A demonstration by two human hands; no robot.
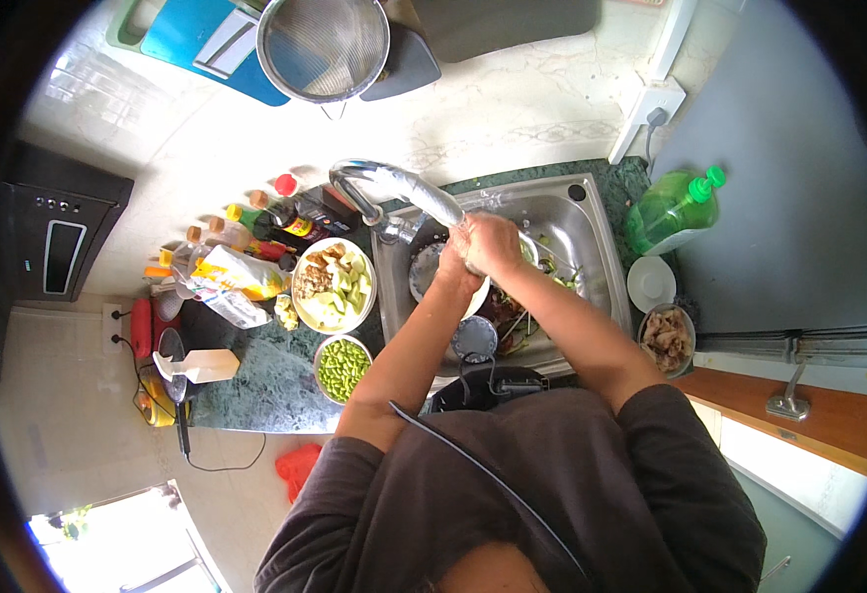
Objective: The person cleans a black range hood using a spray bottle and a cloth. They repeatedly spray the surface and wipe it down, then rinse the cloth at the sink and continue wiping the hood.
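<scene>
My left hand and my right hand are pressed together over a stainless steel sink, directly under the mouth of a chrome tap. The tap's spout has a pale wrapped sleeve. The hands overlap with fingers curled, so whether anything is between them is hidden. Below them, partly covered, a pale bowl sits in the basin. Nearer my body is a small patterned bowl. Vegetable scraps lie on the basin floor to the right.
Left of the sink stand a bowl of cut vegetables, a bowl of green beans and several bottles. On the right are a green pump bottle, a white saucer and a bowl of meat. A mesh strainer hangs above.
</scene>
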